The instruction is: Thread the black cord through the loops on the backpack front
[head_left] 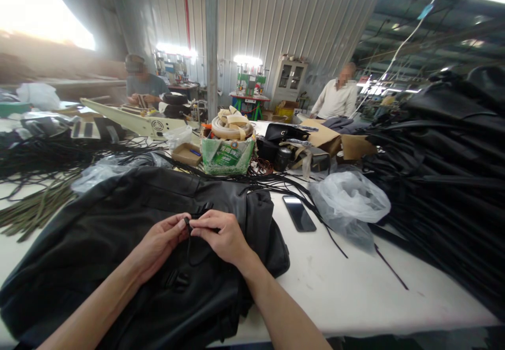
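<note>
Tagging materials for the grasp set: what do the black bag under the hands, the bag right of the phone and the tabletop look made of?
Black bag: probably woven synthetic fabric, matte, soft folds. Plastic bag: thin translucent film, crinkled, glossy highlights. Table: hard, smooth white surface, likely laminate or painted board; cannot tell which.

Spread on the counter (355,292): bag (118,245) at near left, phone (299,213) just right of it, plastic bag (349,197) further right. Behind the bag, box of coiled strap (228,150). Far left, loose cords (35,181); far right, stacked bags (445,171).
</note>
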`<state>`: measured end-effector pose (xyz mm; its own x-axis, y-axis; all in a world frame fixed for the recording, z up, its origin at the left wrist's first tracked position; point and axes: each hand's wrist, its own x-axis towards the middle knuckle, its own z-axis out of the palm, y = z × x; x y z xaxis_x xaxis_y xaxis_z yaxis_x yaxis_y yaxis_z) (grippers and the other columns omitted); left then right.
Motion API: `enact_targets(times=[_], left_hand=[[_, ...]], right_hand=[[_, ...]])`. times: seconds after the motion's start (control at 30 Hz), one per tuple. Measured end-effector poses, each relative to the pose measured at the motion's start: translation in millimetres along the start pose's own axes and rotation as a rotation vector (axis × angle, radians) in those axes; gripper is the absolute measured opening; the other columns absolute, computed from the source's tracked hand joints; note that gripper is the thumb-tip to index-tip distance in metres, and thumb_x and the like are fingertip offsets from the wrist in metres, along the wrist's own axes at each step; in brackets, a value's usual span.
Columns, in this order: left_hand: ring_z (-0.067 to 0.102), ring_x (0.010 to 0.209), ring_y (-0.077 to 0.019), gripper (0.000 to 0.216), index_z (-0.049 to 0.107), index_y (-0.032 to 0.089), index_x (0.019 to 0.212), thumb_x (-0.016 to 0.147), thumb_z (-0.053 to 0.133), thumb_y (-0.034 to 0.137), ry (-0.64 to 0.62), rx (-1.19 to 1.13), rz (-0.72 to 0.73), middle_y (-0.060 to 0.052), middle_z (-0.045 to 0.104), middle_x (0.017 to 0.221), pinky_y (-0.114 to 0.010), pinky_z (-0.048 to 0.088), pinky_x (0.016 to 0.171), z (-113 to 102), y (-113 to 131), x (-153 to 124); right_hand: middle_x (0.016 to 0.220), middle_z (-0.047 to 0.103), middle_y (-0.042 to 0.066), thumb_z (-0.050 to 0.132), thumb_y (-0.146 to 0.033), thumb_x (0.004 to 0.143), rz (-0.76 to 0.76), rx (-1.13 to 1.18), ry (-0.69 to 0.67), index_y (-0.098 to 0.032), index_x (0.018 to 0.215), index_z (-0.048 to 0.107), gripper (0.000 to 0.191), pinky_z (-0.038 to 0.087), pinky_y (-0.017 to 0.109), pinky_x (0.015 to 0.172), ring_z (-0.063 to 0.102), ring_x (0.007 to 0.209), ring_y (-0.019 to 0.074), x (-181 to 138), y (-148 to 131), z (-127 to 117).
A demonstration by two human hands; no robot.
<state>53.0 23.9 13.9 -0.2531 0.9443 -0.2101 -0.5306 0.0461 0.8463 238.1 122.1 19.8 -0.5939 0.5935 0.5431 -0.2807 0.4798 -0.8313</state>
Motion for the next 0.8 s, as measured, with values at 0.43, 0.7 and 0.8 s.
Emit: enact_targets(times=[0.43,0.7,0.8], left_hand=[[0.069,0.092,-0.0142,0.045,0.086,0.014,0.108,0.078,0.103,0.042,-0.012,0.113,0.04,-0.009,0.077,0.1,-0.02,0.057,0.086,-4.5,-5.2,2.2],[0.062,0.086,-0.0114,0.047,0.086,0.016,0.113,0.081,0.101,0.046,-0.014,0.172,0.058,-0.007,0.073,0.098,-0.019,0.053,0.079,-5.7,-8.1,0.4],[0.06,0.087,-0.0117,0.047,0.085,0.016,0.115,0.083,0.099,0.048,-0.026,0.205,0.059,-0.007,0.073,0.101,-0.019,0.051,0.08,-8.4,-10.0,1.1]], right_hand=[[0.098,0.086,0.008,0.079,-0.047,0.106,-0.062,-0.108,0.004,-0.028,0.107,0.092,0.023,0.063,0.035,0.081,0.081,0.086,0.0251,-2.9,8.5,2.5],[0.1,0.086,0.008,0.077,-0.049,0.107,-0.102,-0.138,0.015,-0.028,0.11,0.092,0.026,0.063,0.034,0.08,0.081,0.086,0.0242,-5.4,13.9,4.0],[0.099,0.085,0.009,0.078,-0.049,0.107,-0.107,-0.145,0.03,-0.027,0.11,0.092,0.026,0.063,0.034,0.08,0.081,0.086,0.0238,-5.5,12.9,3.5]])
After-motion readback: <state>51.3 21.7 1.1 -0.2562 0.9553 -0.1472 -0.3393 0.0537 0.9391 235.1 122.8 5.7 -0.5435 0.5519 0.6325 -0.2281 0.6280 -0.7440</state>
